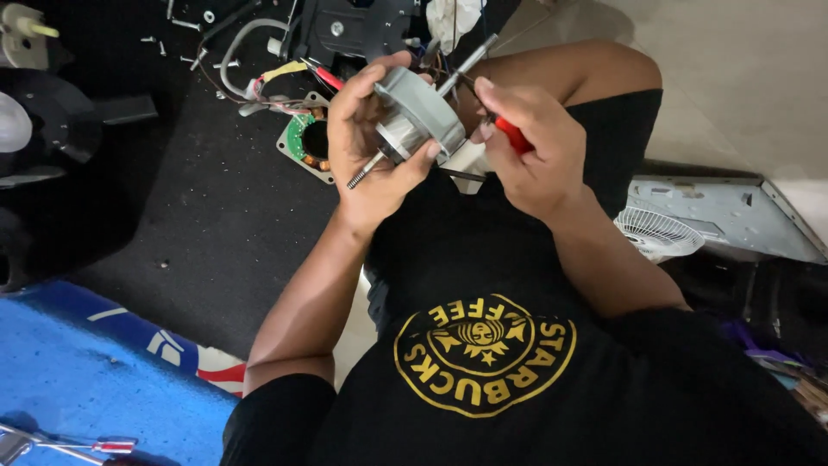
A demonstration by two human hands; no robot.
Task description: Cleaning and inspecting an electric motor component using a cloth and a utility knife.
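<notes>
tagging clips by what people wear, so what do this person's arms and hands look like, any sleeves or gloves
Both hands are bare: no gloves, rings, watch or wristbands show on the left hand or the right hand. Both forearms are uncovered down to the wrists. The person wears a black short-sleeved T-shirt with a round yellow printed emblem on the chest; its sleeves end near the upper arms.

head cam | looks steeply down, close | over chest, hands (448, 147), floor beyond
</notes>
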